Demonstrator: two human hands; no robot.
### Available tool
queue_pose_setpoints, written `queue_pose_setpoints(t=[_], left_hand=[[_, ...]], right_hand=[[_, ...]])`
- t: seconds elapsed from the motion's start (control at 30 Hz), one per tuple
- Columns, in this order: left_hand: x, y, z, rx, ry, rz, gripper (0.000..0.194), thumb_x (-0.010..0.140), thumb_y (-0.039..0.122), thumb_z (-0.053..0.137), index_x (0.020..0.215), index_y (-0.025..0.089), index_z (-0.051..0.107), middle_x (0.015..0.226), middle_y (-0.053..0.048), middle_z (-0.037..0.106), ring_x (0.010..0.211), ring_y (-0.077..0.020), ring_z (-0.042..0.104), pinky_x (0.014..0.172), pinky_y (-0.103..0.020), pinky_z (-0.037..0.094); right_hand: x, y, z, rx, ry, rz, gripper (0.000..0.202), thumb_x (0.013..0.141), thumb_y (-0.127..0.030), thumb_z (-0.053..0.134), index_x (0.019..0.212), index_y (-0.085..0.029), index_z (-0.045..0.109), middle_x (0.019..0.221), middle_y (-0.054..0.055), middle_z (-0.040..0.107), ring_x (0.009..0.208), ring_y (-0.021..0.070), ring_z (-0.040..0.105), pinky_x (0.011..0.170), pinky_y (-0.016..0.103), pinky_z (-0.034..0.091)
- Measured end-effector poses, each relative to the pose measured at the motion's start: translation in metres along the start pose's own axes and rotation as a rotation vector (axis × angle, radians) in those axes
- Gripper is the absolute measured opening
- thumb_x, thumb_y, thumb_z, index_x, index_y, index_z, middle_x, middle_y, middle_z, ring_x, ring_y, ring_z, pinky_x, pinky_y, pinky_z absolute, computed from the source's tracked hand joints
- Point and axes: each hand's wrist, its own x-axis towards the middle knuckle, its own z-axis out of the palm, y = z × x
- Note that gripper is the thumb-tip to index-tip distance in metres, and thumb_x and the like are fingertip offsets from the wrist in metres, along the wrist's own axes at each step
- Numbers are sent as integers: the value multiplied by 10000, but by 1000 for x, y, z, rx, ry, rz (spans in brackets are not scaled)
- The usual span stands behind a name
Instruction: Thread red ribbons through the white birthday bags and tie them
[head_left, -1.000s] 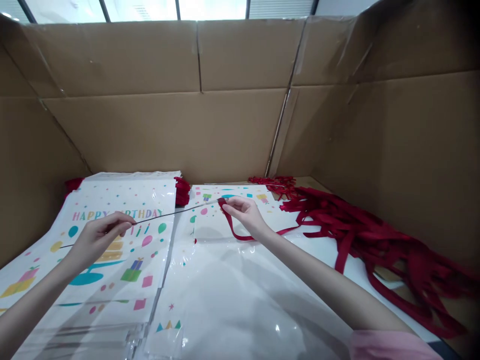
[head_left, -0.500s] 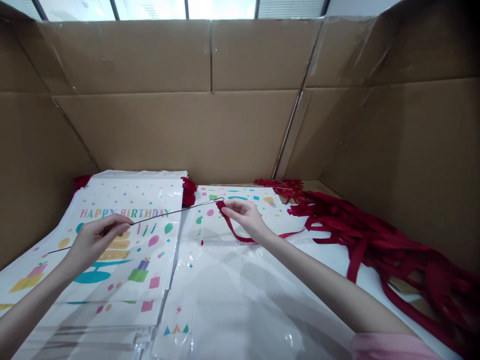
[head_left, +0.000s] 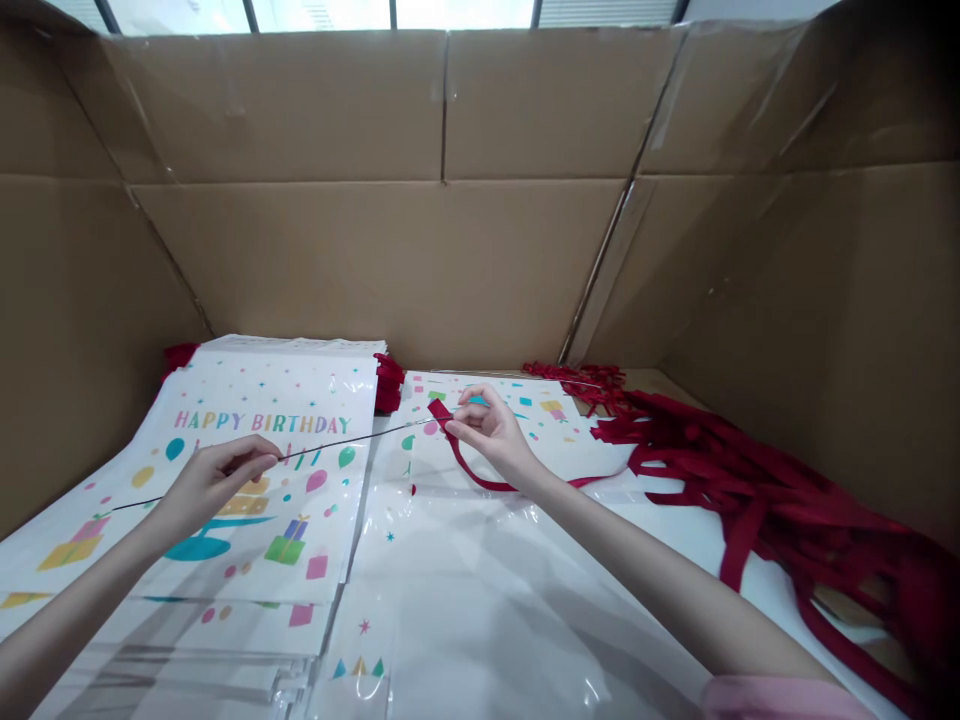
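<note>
My left hand [head_left: 225, 480] pinches a thin dark rod [head_left: 352, 440] above the printed birthday bags [head_left: 300, 375] on the left. The rod slants up to the right, and its far end meets the fingertips of my right hand [head_left: 491, 430]. A red ribbon [head_left: 480, 482] has its short end beside those fingertips, at the rod's tip, and curves down and off to the right behind my wrist. My right thumb and index finger are closed there. Whether the rod passes through the ribbon is too small to tell.
Cardboard walls [head_left: 337, 250] rise at the back and both sides. A heap of red ribbons [head_left: 795, 520] lies on the right, with smaller red strips [head_left: 585, 380] behind. Clear plastic-covered white bags [head_left: 480, 600] lie in the middle.
My right fingers have shifted from the ribbon's end onto the tip of the rod, and the ribbon's end now sticks out to their left. The whole view has shifted slightly.
</note>
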Motion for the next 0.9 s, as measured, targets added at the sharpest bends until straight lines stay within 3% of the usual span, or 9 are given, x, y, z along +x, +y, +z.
queue_pose_setpoints(t=[0.07, 0.23, 0.37, 0.5, 0.6, 0.7, 0.8, 0.9], left_hand=[[-1, -2, 0, -58, -86, -29, 373, 830, 531, 480, 809, 181, 604, 764, -26, 606, 645, -131, 508, 538, -181, 389], [-4, -5, -1, -187, -321, -19, 364, 849, 504, 466, 767, 166, 573, 691, -11, 508, 602, -110, 445, 533, -186, 346], [-2, 5, -6, -169, -410, -11, 375, 858, 502, 444, 769, 161, 572, 684, -13, 486, 588, -102, 423, 518, -181, 326], [7, 38, -3, -110, -441, 44, 334, 848, 492, 472, 897, 187, 598, 663, 6, 450, 561, -94, 378, 495, -173, 295], [17, 76, 14, -129, -429, 134, 341, 855, 489, 472, 1012, 205, 580, 627, 28, 406, 546, -92, 352, 482, -168, 270], [27, 110, 35, -157, -383, 200, 335, 868, 486, 460, 968, 185, 571, 607, 37, 402, 535, -82, 340, 477, -166, 252], [33, 130, 48, -141, -296, 237, 307, 878, 460, 459, 852, 168, 553, 578, 47, 386, 523, -72, 315, 476, -165, 229], [36, 138, 52, -126, -251, 266, 299, 875, 445, 473, 813, 161, 540, 592, 45, 426, 521, -66, 327, 482, -165, 242]], right_hand=[[-1, 0, -1, -45, -42, -36, 322, 752, -332, 687, 951, -224, 458, 729, -27, 581, 693, 108, 571, 696, 250, 465], [-7, -6, -2, -309, -150, -134, 150, 847, -312, 570, 932, -207, 635, 899, 36, 635, 797, 131, 582, 739, 265, 462], [-11, -6, -2, -358, -105, -166, 147, 840, -293, 575, 851, -195, 683, 859, 38, 664, 768, 139, 599, 709, 266, 468], [-16, -5, 14, -332, -94, -159, 121, 816, -255, 594, 825, -198, 701, 834, 33, 677, 774, 151, 609, 702, 268, 473], [-20, -7, 33, -302, -140, -157, 128, 811, -253, 594, 837, -203, 709, 851, 31, 685, 789, 156, 617, 706, 268, 479], [-22, -10, 44, -267, -117, -161, 146, 817, -265, 585, 869, -207, 709, 848, 25, 688, 776, 150, 625, 730, 268, 486], [-23, -14, 40, -237, -62, -137, 161, 811, -281, 593, 899, -199, 699, 878, 26, 685, 800, 152, 628, 759, 272, 490], [-27, -16, 30, -244, -36, -106, 162, 792, -290, 613, 880, -181, 693, 867, 32, 682, 804, 158, 625, 750, 271, 490]])
